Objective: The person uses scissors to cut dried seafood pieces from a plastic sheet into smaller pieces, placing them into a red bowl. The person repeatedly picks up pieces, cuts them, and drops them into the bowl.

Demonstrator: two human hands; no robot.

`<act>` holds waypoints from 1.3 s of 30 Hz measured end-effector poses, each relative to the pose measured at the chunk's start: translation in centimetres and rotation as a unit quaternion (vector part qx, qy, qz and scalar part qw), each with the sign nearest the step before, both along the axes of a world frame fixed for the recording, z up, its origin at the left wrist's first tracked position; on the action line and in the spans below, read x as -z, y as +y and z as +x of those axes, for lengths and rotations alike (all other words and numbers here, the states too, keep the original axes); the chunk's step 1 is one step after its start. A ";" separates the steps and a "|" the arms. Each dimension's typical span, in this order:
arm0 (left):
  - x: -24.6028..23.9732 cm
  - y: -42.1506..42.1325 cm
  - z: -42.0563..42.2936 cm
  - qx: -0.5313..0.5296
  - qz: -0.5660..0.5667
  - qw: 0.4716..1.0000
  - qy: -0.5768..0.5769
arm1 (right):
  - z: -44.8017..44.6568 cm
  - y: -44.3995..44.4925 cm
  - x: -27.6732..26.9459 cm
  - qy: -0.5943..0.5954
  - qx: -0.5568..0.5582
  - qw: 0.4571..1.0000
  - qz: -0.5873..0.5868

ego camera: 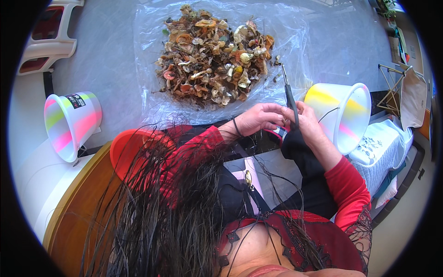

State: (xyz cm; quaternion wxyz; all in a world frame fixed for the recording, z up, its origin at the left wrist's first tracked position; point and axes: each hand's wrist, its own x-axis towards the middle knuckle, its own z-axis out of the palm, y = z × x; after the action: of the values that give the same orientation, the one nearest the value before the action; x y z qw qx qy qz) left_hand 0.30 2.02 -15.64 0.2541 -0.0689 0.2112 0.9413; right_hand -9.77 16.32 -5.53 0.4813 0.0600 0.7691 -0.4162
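My right hand (pixel 307 119) holds a pair of scissors (pixel 289 93) with dark handles, the metal blades pointing away from me toward the plastic sheet. My left hand (pixel 258 117) meets it at the fingertips, beside the scissor handles. Whether anything small is pinched between those fingers is hidden. Just beyond both hands, a heaped pile of mushrooms (pixel 211 65), mixed with dry leaves and needles, lies on a clear plastic sheet (pixel 294 31). A small loose bit (pixel 277 60) sits near the blade tips.
Right of my hands, a white bucket with yellow and pink stripes (pixel 320 100) leans over. An orange-red bucket (pixel 126 152) stands at my left, partly behind my hair. Farther left lies a striped white bucket (pixel 84 114). White plastic stools (pixel 57 45) and a folding chair (pixel 412 97) flank the floor.
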 end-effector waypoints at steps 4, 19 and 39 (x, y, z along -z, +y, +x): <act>-0.6 -0.1 -0.1 0.015 -0.051 0.998 -0.025 | 0.0 0.2 0.2 0.007 -0.004 1.000 0.006; -0.3 -0.5 0.0 -0.024 -0.143 0.987 -0.071 | 0.2 -0.2 0.1 0.085 -0.051 0.994 0.050; 3.1 -4.8 -0.1 -0.236 -0.077 0.953 -0.172 | 1.6 -0.2 -2.0 0.167 -0.244 0.948 0.120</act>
State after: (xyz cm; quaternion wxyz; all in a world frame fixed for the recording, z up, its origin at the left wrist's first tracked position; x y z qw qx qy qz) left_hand 0.21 -2.75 -18.71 0.0507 -0.2970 0.2136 0.9293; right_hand -8.18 16.08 -3.54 0.4222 -0.1423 0.8739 -0.1945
